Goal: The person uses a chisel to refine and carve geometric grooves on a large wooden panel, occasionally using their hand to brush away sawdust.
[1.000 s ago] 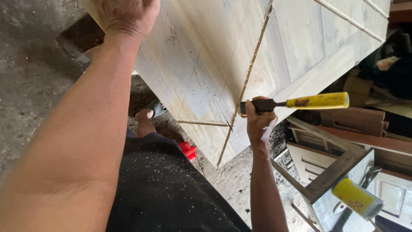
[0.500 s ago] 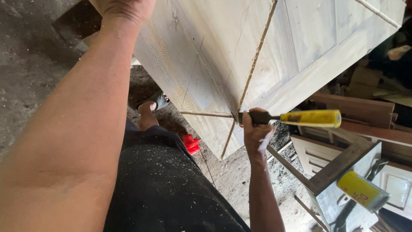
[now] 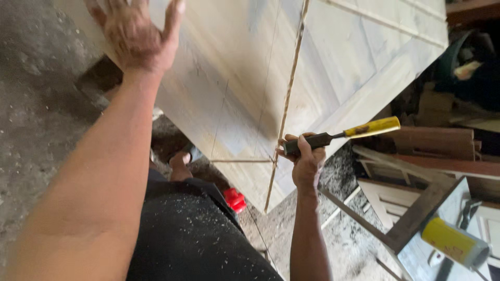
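Note:
A large pale wooden door panel (image 3: 344, 62) lies tilted in front of me, with a thin groove line (image 3: 286, 104) running down it and a short cross line meeting it. My right hand (image 3: 304, 158) grips a chisel (image 3: 344, 134) by its dark shaft at the spot where the lines meet; the yellow handle points right and slightly up. My left hand (image 3: 136, 32) is at the panel's upper left, fingers spread and blurred, holding nothing. I cannot tell whether its palm touches the wood.
A red object (image 3: 234, 199) lies on the floor under the panel, near my sandalled foot (image 3: 179, 161). Wooden frames (image 3: 396, 198) and a yellow can (image 3: 453, 242) sit at lower right. Boards are stacked at right (image 3: 437, 143). Sawdust covers the concrete floor (image 3: 31, 104).
My left hand, closed over the panel's far edge before, now has its fingers spread. My right hand stays at the groove junction, and the chisel's handle has tipped slightly upward.

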